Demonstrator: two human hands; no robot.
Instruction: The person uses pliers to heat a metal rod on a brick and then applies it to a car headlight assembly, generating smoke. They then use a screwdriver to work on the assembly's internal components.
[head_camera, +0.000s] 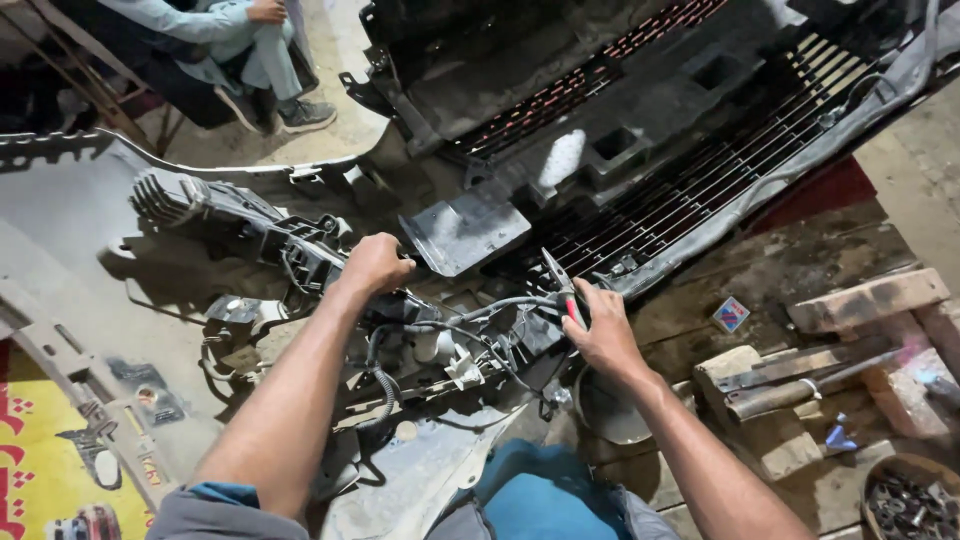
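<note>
My left hand (375, 264) is closed around a black plastic bracket (290, 245) on the inside of a grey car bumper (60, 250). My right hand (600, 325) grips red-handled pliers (562, 283), jaws pointing up toward the black grille (700, 150). Between both hands runs a bundle of grey and black wires (470, 330) with white connectors.
A seated person (235, 40) is at top left. Bricks and wood blocks (865, 300), a hammer-like tool (800, 385), a small box (730, 314) and a bowl of bolts (915, 505) lie at right. A round metal dish (605, 410) sits below my right wrist. A yellow printed sheet (40, 480) lies bottom left.
</note>
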